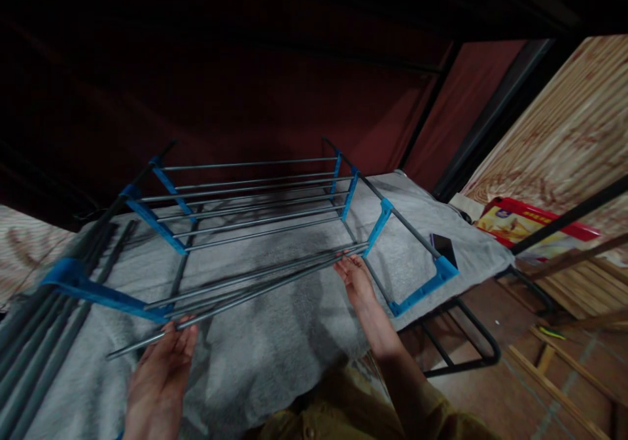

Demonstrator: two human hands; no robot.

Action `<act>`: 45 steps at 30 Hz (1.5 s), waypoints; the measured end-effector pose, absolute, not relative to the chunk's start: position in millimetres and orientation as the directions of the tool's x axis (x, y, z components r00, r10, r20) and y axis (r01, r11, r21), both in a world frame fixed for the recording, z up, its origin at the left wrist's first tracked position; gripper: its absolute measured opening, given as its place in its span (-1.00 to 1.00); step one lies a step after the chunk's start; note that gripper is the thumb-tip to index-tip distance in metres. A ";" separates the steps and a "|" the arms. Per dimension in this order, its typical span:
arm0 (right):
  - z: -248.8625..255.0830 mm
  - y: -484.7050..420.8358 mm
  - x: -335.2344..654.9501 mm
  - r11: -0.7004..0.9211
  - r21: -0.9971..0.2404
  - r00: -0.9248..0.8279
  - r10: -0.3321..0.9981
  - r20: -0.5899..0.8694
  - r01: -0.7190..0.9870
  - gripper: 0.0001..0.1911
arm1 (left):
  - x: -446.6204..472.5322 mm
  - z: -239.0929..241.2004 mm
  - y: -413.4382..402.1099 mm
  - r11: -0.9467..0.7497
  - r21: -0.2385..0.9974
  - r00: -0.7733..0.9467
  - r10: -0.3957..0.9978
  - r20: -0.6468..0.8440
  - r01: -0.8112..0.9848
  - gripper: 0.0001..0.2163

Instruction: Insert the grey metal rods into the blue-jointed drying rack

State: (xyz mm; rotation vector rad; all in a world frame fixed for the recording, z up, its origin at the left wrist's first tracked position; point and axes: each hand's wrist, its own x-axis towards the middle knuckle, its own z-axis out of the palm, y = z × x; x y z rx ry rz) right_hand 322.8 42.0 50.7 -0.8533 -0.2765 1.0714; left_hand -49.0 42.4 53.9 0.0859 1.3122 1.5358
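Observation:
A rack frame of grey tubes (409, 227) with blue plastic brackets (112, 294) lies on a grey cloth (294, 309). Several thin metal rods (265, 216) span the far brackets from left to right. Closer to me, a loose metal rod (240, 301) slants across the front, its left end sticking out past the near left bracket. My left hand (169, 361) has its fingers closed round that rod near its left end. My right hand (354, 276) pinches the rods' right ends beside a blue bracket (379, 224). Exactly how many rods the right fingers hold is hidden.
Several grey tubes (46, 355) lie along the left edge of the cloth. A dark phone (444, 249) rests at the right, near a red and yellow box (534, 224). Below right are a black metal frame (471, 365) and wooden slats (554, 378) on the tiled floor.

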 end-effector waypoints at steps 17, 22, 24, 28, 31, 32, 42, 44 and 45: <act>50.8 36.7 332.7 0.216 -0.716 0.520 0.821 -0.234 -0.664 -0.85 | -42.0 49.1 37.4 0.145 0.728 -0.458 0.691 -0.559 -0.670 -0.79; 44.8 34.6 336.0 0.211 -0.708 0.508 0.828 -0.238 -0.675 -0.84 | -40.0 48.0 36.2 0.134 0.728 -0.452 0.704 -0.548 -0.673 -0.79; 41.1 33.5 337.0 0.203 -0.705 0.498 0.833 -0.240 -0.679 -0.84 | -39.3 46.7 36.1 0.140 0.726 -0.454 0.697 -0.555 -0.673 -0.78; 35.4 31.8 338.2 0.187 -0.713 0.507 0.820 -0.266 -0.675 -0.83 | -36.9 43.7 36.6 0.148 0.724 -0.458 0.686 -0.565 -0.673 -0.76; 32.7 31.0 339.2 0.182 -0.712 0.515 0.808 -0.285 -0.678 -0.79 | -34.5 41.8 36.7 0.130 0.722 -0.459 0.692 -0.557 -0.679 -0.75; 31.8 30.9 339.6 0.178 -0.711 0.516 0.805 -0.292 -0.680 -0.78 | -33.7 41.1 36.7 0.127 0.721 -0.458 0.694 -0.556 -0.681 -0.75; 14.9 30.0 344.6 0.134 -0.736 0.515 0.796 -0.319 -0.663 -0.77 | -28.6 32.8 35.2 0.150 0.724 -0.458 0.685 -0.567 -0.673 -0.76; 10.6 30.2 345.4 0.128 -0.735 0.512 0.794 -0.326 -0.666 -0.78 | -27.0 33.6 35.1 0.164 0.721 -0.453 0.680 -0.577 -0.673 -0.76; 8.5 30.3 345.6 0.125 -0.735 0.511 0.794 -0.328 -0.666 -0.77 | -25.9 34.4 35.0 0.169 0.719 -0.453 0.674 -0.584 -0.674 -0.76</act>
